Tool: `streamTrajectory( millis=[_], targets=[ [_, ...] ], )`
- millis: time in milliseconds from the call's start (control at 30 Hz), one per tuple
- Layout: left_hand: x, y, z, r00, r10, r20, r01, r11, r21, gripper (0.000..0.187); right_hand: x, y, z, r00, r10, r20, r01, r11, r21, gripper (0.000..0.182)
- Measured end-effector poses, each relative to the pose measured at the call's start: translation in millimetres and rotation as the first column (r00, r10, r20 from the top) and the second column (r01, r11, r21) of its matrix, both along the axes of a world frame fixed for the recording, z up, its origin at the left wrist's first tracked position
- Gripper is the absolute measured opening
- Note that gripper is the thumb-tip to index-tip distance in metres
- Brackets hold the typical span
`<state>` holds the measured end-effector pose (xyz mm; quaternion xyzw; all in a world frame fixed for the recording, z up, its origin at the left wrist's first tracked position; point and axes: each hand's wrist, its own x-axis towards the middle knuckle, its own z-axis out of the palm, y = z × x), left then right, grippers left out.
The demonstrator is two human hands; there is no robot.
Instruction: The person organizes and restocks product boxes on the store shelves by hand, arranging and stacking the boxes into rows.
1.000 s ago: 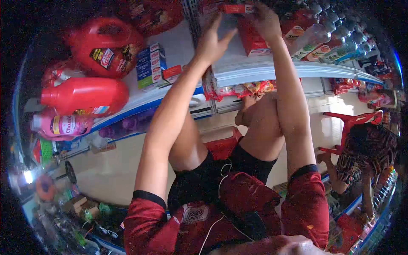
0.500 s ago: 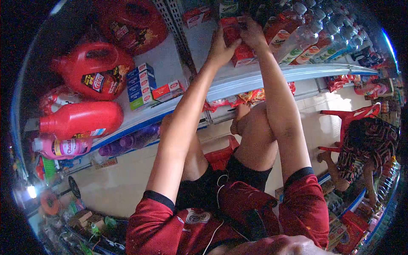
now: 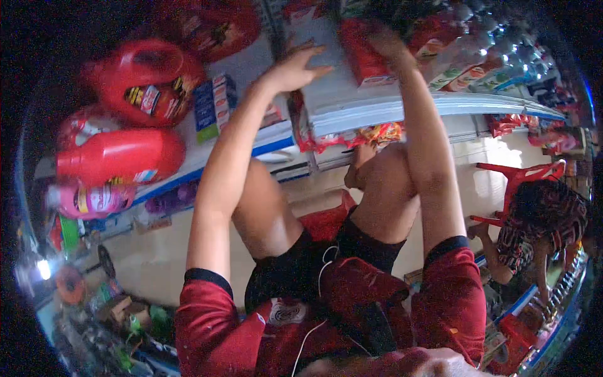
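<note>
My left hand [image 3: 297, 69] is open above the shelf, fingers spread, with nothing in them. To its left, a stack of small blue-and-white boxes [image 3: 213, 103] stands near the shelf's front edge. My right hand [image 3: 388, 45] is at the upper right side of a row of red boxes [image 3: 364, 53]. Its fingers are dark and blurred, so whether they grip a box cannot be made out. The white shelf [image 3: 323, 75] shows between my two hands.
Large red jugs [image 3: 151, 94] and a pink bottle [image 3: 97, 200] stand on the left. Several bottles [image 3: 468, 75] fill the shelf's right. Red packets [image 3: 377, 133] lie below. A person [image 3: 543, 213] bends near a red plastic chair [image 3: 524, 179] at right.
My left hand has come off the red boxes, moved left and spread its fingers. My right hand stays by the red boxes. The view has shifted slightly.
</note>
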<state>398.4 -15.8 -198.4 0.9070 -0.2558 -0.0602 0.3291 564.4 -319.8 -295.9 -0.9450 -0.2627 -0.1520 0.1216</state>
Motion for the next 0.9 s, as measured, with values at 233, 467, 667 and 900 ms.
streamTrajectory(
  millis=[233, 467, 667, 900],
  targets=[
    [-81, 106, 45, 0.993, 0.111, -0.047, -0.086, 0.928, 0.362, 0.078, 24, 1, 4, 0.963, 0.124, 0.238, -0.130, 0.991, 0.011, 0.042],
    [-89, 132, 11, 0.984, 0.064, 0.169, -0.128, 0.907, 0.400, 0.053, -150, 122, 158, 0.998, 0.012, -0.057, -0.014, 0.999, -0.034, 0.044],
    [-69, 95, 15, 0.849, 0.117, 0.515, -0.188, 0.978, 0.088, 0.037, -201, 179, 122, 0.922, 0.349, -0.170, -0.353, 0.936, 0.009, 0.042],
    [-55, 31, 16, 0.903, 0.188, 0.387, -0.173, 0.982, -0.075, 0.032, -183, 126, 141, 0.952, 0.282, -0.116, -0.282, 0.959, 0.017, 0.035]
  ],
)
